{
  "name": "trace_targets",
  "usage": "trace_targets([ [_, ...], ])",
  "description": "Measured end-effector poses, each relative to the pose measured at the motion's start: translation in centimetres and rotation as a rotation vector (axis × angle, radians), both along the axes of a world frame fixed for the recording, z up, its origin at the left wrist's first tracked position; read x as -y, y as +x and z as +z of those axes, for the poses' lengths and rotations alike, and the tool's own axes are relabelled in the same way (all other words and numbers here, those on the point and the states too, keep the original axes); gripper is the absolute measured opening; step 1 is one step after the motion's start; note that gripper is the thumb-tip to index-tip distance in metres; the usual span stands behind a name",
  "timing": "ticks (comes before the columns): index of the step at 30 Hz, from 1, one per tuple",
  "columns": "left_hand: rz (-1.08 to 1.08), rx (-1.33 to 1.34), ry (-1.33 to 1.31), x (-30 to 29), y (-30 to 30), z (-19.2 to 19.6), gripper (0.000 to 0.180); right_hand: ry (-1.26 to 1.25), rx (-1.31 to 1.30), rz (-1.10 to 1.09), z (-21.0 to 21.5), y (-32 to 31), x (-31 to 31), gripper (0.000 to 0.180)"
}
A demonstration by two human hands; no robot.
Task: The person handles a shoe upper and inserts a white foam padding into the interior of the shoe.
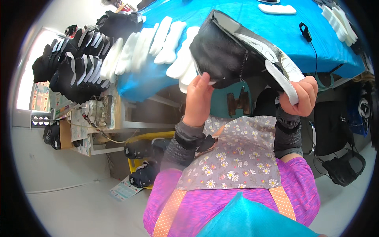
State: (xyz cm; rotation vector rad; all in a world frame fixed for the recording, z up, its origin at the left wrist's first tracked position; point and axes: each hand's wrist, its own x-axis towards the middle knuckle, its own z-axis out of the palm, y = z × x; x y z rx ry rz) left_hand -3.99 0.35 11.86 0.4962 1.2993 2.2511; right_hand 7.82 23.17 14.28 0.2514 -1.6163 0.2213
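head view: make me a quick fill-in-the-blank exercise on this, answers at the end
1. The left hand and the right hand hold a piece that is mainly ____ in colour.
2. The table cover is coloured ____.
3. The apron is printed with daisy-like ____.

Missing words: black; blue; flowers.

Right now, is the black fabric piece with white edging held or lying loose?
Held: the left hand pinches the black piece at its lower edge; the right hand grips its pale strip.
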Motion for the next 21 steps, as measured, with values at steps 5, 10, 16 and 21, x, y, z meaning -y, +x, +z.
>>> trace_targets([
  [5, -0.043, -0.403, -0.067, 0.2, -0.2, -0.1, 0.037, -0.158, -0.081, 0.07, -0.7, -0.9, -0.6, 0.013],
  [10, 0.037, -0.199, -0.008, 0.8, 1.2, 0.1, 0.032, -1.023, 0.244, 0.287, -2.6, -2.7, -0.3, 0.026],
  [16, 0.016, -0.32, -0.088, 0.9, 1.7, -0.8, 0.045, -1.086, 0.314, 0.392, -4.5, -2.7, -1.5, 0.027],
  [21, -0.119, -0.385, -0.045, 1.2, 1.7, -1.7, 0.122, -1.031, 0.132, 0.348, -3.8, -2.6, -0.9, 0.023],
])
